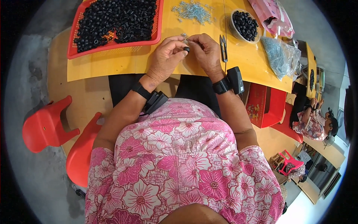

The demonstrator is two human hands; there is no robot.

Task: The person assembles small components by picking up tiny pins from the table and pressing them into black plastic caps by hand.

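Note:
Both my hands meet over the near side of the yellow table (112, 67). My left hand (166, 58) pinches a small round black part (186, 49) between thumb and fingers. Close beside it, my right hand (205, 52) has its thumb and fingertips pressed together; what they hold, if anything, is too small to make out. A few tiny clear pieces (184, 35) show just past my fingertips. Beyond them lies a loose pile of small clear pieces (193, 12). Right of my right hand are black thread snips (223, 48).
A red plastic basket (161, 22) of black parts stands at the left. To the right are a clear tub (231, 28) of black parts, a pink bag (270, 16) and a plastic bag of clear pieces (278, 56). Red stools (46, 125) stand lower left. Another person (313, 123) sits far right.

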